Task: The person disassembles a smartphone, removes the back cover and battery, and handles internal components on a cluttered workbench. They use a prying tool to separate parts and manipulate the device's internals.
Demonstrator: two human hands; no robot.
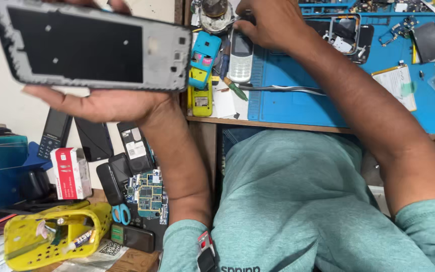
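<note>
Left hand (96,100) at ten o'clock clamps a grey phone frame (89,45). Right hand (273,22) at twelve o'clock, fingers together over the blue mat (328,95); contents indeterminate.

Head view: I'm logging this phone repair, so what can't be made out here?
- Left hand: fingertips hidden behind the phone frame.
- Phone frame: top corner cut off by the picture edge.
- Right hand: whatever its fingers pinch is hidden by the hand itself.
- Circuit board: parts too small.
</note>
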